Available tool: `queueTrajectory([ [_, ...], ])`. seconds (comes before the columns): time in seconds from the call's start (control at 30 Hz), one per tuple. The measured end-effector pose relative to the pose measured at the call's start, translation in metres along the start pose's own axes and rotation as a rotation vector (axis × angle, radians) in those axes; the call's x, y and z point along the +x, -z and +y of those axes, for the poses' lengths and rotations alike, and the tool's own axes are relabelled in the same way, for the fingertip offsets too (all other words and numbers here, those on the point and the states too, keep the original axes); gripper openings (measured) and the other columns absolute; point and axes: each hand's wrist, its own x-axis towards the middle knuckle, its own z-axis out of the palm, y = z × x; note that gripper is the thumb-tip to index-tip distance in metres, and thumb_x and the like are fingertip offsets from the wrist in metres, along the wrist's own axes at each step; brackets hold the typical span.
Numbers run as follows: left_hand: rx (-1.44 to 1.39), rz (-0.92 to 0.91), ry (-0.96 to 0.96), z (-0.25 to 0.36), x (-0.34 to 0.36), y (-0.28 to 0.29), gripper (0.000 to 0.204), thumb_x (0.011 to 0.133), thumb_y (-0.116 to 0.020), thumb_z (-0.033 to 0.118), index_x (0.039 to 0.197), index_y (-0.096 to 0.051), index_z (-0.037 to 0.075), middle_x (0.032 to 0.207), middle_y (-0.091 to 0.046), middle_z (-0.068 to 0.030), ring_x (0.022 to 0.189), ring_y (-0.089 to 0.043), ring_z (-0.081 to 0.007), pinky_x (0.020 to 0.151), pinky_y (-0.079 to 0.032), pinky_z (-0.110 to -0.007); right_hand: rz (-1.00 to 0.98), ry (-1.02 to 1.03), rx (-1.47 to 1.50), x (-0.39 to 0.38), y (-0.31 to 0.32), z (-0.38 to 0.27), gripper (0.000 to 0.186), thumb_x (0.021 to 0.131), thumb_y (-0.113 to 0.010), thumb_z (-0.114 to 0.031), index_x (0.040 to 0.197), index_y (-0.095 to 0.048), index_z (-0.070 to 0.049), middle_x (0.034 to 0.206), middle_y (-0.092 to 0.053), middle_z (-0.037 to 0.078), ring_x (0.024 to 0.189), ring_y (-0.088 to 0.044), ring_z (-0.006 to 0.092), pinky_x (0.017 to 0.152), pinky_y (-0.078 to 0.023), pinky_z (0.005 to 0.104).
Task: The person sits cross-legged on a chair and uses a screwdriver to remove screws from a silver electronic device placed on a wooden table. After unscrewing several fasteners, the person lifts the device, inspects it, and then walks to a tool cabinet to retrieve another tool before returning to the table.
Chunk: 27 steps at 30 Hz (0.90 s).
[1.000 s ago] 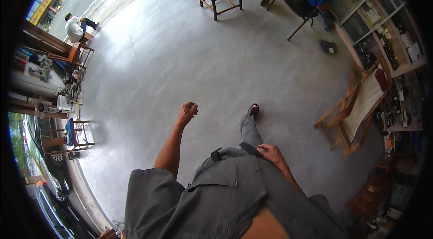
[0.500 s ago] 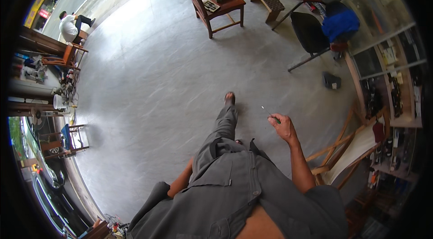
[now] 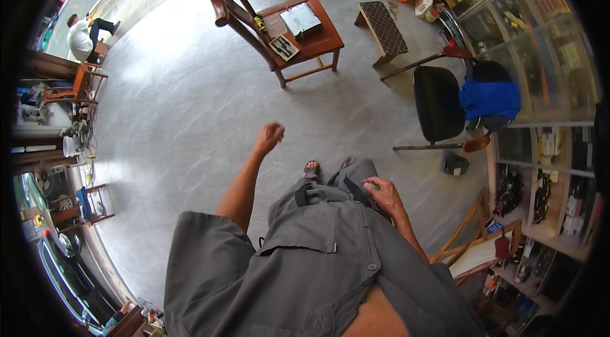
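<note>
My right hand (image 3: 386,196) is closed around a small screwdriver, held close in front of my right thigh. Only a bit of its green handle (image 3: 376,187) shows; its thin shaft cannot be made out against the dark trousers. My left hand (image 3: 271,137) is swung forward over the grey floor, its fingers loosely bent and a little apart, holding nothing. Ahead of it stands a reddish wooden chair (image 3: 323,16). On the chair's seat lie a white box (image 3: 300,19) and a tray of small tools (image 3: 283,48), with a yellow item beside them.
A low patterned bench (image 3: 384,27) and a black armchair (image 3: 438,103) with a blue cloth (image 3: 489,99) stand at the right. Glass-fronted shelves (image 3: 534,25) line that side. A wood-framed folding chair (image 3: 480,254) is near my right. At far left, a person (image 3: 81,39) sits by the street.
I have moved forward, so the wooden chair is nearer. My left hand has swung out ahead from beside my body. My right hand has drawn back against my thigh with the screwdriver.
</note>
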Motion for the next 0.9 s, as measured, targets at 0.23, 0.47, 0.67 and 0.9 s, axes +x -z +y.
queueTrajectory([
  [0.23,-0.029,0.067,-0.006,0.100,0.137,-0.034,0.035,0.099,-0.058,0.028,0.095,-0.068,-0.005,0.077,-0.071,-0.0118,0.068,-0.069,-0.0191,0.064,-0.055,-0.034,-0.131,0.132,-0.022,0.163,0.112,-0.039,0.035,0.096,-0.066,-0.030,0.109,-0.071,0.002,0.091,-0.075,0.013,0.084,-0.068,0.0175,0.079,-0.053,0.0340],
  [0.47,-0.165,0.245,0.530,0.010,0.082,-0.118,0.031,0.095,-0.064,0.027,0.089,-0.074,-0.002,0.072,-0.073,-0.0105,0.066,-0.072,-0.0174,0.060,-0.057,-0.035,-0.441,0.311,-0.302,0.353,0.221,-0.086,0.028,0.094,-0.067,-0.026,0.105,-0.070,0.000,0.089,-0.070,0.021,0.081,-0.067,0.0337,0.078,-0.052,0.0385],
  [0.67,-0.370,0.465,0.591,0.094,0.107,-0.157,0.028,0.092,-0.066,0.023,0.098,-0.074,-0.002,0.077,-0.073,-0.0117,0.064,-0.070,-0.0187,0.059,-0.057,-0.037,-0.722,0.566,-0.632,0.500,0.289,-0.112,0.025,0.087,-0.068,-0.022,0.091,-0.069,0.003,0.084,-0.067,0.026,0.081,-0.067,0.0436,0.071,-0.052,0.0473],
  [0.9,-0.260,0.592,0.338,0.128,0.214,-0.209,0.029,0.086,-0.070,0.027,0.096,-0.074,0.000,0.085,-0.074,-0.0181,0.079,-0.073,-0.0294,0.072,-0.057,-0.044,-0.805,0.619,-0.851,0.635,0.309,-0.129,0.026,0.083,-0.075,-0.024,0.097,-0.077,-0.003,0.093,-0.074,0.022,0.091,-0.072,0.0406,0.081,-0.056,0.0470],
])
